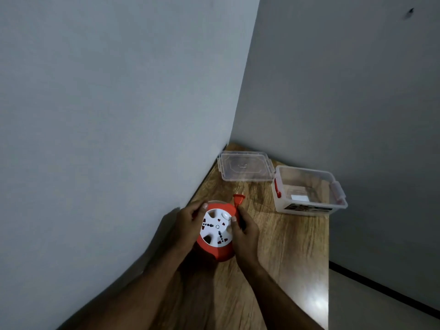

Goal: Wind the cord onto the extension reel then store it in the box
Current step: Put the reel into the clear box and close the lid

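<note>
A round orange extension reel [215,252] with a white socket face [215,228] stands on the wooden table [292,246] near the left wall. My left hand [184,225] grips its left rim, fingers curled over the top edge. My right hand [246,231] holds the right side, thumb on the white face. An orange plug [238,200] sticks up just behind the reel, by my right fingers. No loose cord shows. The clear plastic box [309,194] with red latches stands open at the right.
The box's clear lid [245,166] lies flat in the table's far corner, left of the box. Grey walls close the table in on the left and behind. The table's right edge drops to the floor [381,303].
</note>
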The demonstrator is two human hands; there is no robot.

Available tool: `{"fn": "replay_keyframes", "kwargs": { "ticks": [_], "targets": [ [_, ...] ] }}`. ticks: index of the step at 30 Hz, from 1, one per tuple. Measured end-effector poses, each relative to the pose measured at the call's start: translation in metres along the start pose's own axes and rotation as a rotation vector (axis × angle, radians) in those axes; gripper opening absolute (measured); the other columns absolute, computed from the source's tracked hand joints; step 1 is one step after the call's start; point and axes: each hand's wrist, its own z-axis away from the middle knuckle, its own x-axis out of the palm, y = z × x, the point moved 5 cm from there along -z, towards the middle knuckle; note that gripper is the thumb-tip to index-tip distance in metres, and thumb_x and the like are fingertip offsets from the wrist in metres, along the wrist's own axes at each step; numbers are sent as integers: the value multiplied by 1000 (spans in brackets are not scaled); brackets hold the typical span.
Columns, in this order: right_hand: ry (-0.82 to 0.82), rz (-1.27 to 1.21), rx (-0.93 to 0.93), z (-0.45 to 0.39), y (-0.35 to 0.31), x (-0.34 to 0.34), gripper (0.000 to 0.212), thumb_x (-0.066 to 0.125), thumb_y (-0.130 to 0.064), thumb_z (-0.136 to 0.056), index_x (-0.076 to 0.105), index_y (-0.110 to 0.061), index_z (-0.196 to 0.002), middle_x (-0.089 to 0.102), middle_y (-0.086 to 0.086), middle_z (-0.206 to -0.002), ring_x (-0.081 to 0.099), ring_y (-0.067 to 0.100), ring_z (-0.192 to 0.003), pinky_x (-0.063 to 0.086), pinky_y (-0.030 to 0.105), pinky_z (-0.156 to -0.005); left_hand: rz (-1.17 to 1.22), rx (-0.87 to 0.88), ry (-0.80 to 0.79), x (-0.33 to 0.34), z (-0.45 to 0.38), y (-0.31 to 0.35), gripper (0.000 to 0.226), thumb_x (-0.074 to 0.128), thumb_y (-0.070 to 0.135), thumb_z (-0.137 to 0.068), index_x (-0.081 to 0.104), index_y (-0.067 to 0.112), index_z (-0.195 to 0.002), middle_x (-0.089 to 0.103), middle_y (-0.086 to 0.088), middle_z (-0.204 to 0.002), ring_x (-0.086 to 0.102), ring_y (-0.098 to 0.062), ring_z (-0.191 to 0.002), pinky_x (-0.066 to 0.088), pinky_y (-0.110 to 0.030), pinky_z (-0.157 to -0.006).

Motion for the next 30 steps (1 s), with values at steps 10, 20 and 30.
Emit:
{"fn": "replay_keyframes", "kwargs": {
  "ticks": [10,20,30],
  "targets": [
    [-36,156,30,6,42,19,44,55,-10,-101,53,-45,-127,66,-18,-111,65,4,-103,58,39,-89,-341,42,-92,-9,2,-28,43,52,48,-102,61,31,-140,72,4,-127,60,2,-88,38,3,-63],
    [-50,391,-4,-1,83,27,43,44,-23,-104,50,-13,-145,56,3,-143,49,14,-133,41,43,-113,-445,107,-153,6,-15,-36,36,57,29,-103,66,19,-136,70,3,-133,65,-15,-119,29,10,-76],
    [-50,484,-40,-7,82,26,47,42,-33,-103,50,-13,-144,54,5,-144,45,19,-135,38,45,-113,-489,151,-165,19,-23,-46,37,56,23,-104,63,9,-137,66,-9,-136,61,-24,-125,36,-20,-102]
  ]
}}
